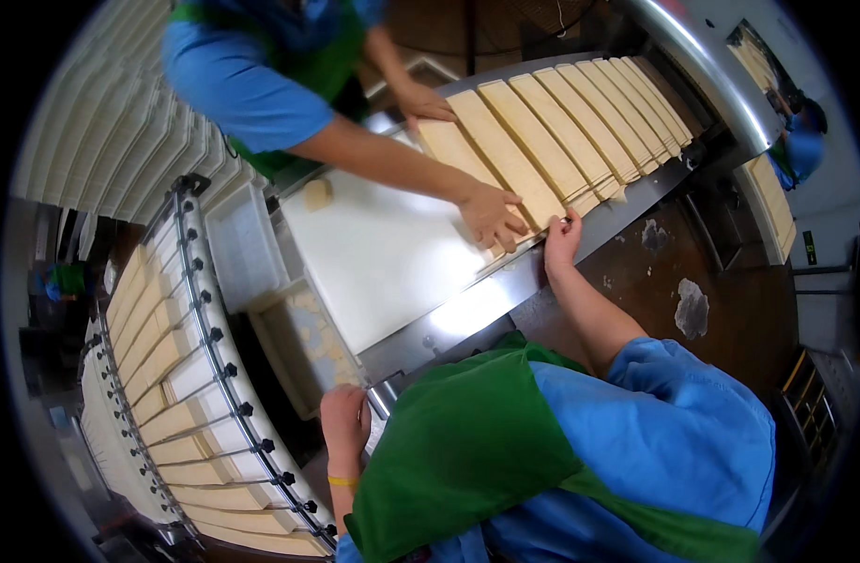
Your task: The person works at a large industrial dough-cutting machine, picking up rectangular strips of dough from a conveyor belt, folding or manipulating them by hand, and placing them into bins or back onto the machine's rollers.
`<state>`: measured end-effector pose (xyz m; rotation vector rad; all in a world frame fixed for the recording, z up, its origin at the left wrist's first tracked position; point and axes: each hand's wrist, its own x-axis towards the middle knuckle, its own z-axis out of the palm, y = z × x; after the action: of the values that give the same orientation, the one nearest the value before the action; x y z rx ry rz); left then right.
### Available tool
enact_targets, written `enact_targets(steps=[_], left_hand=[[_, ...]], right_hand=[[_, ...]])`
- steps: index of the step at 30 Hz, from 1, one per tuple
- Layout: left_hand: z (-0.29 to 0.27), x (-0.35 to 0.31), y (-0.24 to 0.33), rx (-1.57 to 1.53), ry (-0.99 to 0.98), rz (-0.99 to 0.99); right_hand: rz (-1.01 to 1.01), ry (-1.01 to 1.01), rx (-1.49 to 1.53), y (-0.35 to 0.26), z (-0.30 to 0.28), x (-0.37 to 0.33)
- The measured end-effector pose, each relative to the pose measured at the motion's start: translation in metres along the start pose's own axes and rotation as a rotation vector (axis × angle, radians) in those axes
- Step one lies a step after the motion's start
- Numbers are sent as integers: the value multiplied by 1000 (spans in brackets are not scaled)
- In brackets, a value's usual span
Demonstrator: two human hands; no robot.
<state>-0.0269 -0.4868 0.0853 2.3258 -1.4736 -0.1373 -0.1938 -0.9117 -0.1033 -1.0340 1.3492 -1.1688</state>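
Long pale dough strips (542,131) lie side by side across a conveyor that runs onto a white belt (373,263). My right hand (561,235) reaches up to the near end of one strip and pinches it at the metal edge. My left hand (345,420), with a yellow band on the wrist, is curled on the corner of the metal frame (467,310) near my green apron. Across the belt a co-worker in a blue shirt and green apron presses one hand (491,214) on the strip ends beside my right hand and keeps the other hand (425,101) on a farther strip.
A small dough lump (315,194) sits on the belt's far corner. A white bin (242,244) and a tray of scraps (308,342) stand left of the belt. A curved roller rack (167,375) carries more strips at the left. The stained brown floor (692,310) lies to the right.
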Motion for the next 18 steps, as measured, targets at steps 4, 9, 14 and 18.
enact_targets(steps=[4,9,14,18], left_hand=[[-4,81,10,-46,-92,94],[22,209,24,-220,-113,293],[100,354,30,-288,-104,373],[163,461,33,-140,-77,277]], right_hand=[[-42,16,-315,5,11,-8],[-82,-16,-485,-18,12,-20],[-182,-32,-511,-8,8,-18],[-191,-41,-488,-11,7,-20]])
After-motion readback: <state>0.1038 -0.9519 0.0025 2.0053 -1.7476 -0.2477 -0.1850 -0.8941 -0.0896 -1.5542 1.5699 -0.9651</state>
